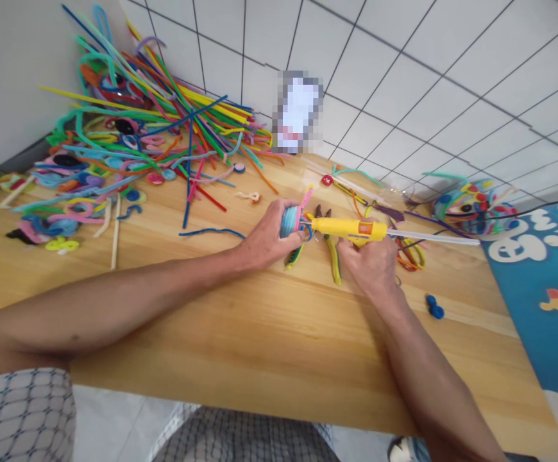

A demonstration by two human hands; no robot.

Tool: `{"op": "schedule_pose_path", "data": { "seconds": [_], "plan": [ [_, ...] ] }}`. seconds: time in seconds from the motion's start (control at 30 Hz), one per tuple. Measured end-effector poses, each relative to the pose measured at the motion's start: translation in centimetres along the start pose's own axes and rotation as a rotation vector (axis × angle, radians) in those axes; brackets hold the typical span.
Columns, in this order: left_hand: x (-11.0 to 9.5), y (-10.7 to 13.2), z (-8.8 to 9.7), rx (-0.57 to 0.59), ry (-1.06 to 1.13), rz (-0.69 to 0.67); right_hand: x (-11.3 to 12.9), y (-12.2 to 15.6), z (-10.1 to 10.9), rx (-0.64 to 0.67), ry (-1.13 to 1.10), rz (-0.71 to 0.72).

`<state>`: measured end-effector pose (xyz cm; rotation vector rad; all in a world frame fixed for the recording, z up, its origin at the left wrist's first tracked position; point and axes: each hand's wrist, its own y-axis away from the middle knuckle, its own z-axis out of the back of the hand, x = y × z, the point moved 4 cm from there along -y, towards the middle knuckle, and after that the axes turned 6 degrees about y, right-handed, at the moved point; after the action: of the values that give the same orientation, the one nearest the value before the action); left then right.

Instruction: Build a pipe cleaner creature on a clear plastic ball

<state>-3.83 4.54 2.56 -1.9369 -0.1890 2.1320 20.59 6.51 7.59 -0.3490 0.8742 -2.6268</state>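
Lettered blue panel (524,327); right hand (372,266) gripping glue gun (339,227).

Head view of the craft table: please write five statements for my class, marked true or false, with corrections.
1. The right hand holds a yellow plastic glue gun. True.
2. The left hand holds a light-blue and pink fuzzy piece. True.
3. The glue gun points away from that piece. False: its nozzle points toward it.
4. Yellow-handled pliers lie on the light wooden table. True.
5. The multicoloured pipe-cleaner heap lies right of the right hand. False: it lies left.
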Motion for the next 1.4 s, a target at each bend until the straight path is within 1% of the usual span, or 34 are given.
{"op": "schedule_pose_path", "data": {
  "seconds": [0.1, 0.27, 0.6, 0.7, 0.9, 1.07, 1.4],
  "plan": [
    [0.02, 0.01, 0.02, -0.002, -0.007, 0.0, 0.04, 0.05, 0.02, -0.016, -0.008, 0.015],
    [0.05, 0.05, 0.09, -0.001, -0.012, -0.009, 0.1, -0.04, 0.1, -0.013, -0.034, -0.01],
    [-0.01, 0.09, 0.03, 0.008, -0.005, -0.026, 0.11, -0.08, 0.17, -0.014, -0.034, 0.02],
    [0.02, 0.1, 0.01, 0.009, -0.011, -0.029, -0.02, -0.04, 0.1, 0.003, -0.043, 0.037],
    [0.08, 0.06, 0.03, 0.013, -0.024, -0.018, -0.17, 0.05, -0.03, 0.003, 0.032, 0.009],
    [0.14, 0.09, 0.08, 0.009, -0.04, -0.033, -0.29, 0.06, -0.07, 0.014, -0.01, 0.014],
    [0.27, 0.06, 0.13, 0.019, -0.032, -0.038, -0.1, -0.01, 0.12, -0.005, -0.002, 0.017]
  ]
}}
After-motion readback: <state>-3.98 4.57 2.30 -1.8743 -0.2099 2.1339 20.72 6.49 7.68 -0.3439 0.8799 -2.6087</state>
